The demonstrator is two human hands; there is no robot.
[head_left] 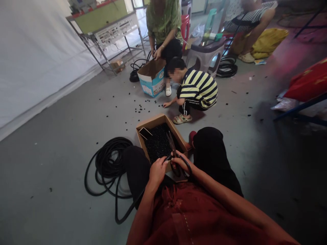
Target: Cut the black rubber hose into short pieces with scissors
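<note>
My left hand [157, 171] is closed round the end of a black rubber hose [130, 208], which trails past my left leg to a loose coil [112, 158] on the floor. In my right hand [181, 161] is a pair of scissors [171, 142] with black handles, blades pointing up and away. The hose end lies close to the scissors; whether the two touch I cannot tell. Just beyond both hands, between my feet, sits a cardboard box [181, 135] holding many small black pieces [157, 139]. A dark rectangular thing with a pale edge [145, 133] lies on them.
Small black bits [140, 109] are scattered over the grey floor. A person in a striped shirt [199, 86] squats past the box, one hand at the bits. Behind, another person [163, 23] sits at a blue-and-white carton [153, 83]. A grey stool [208, 51] and more coiled hose [227, 67] stand farther back.
</note>
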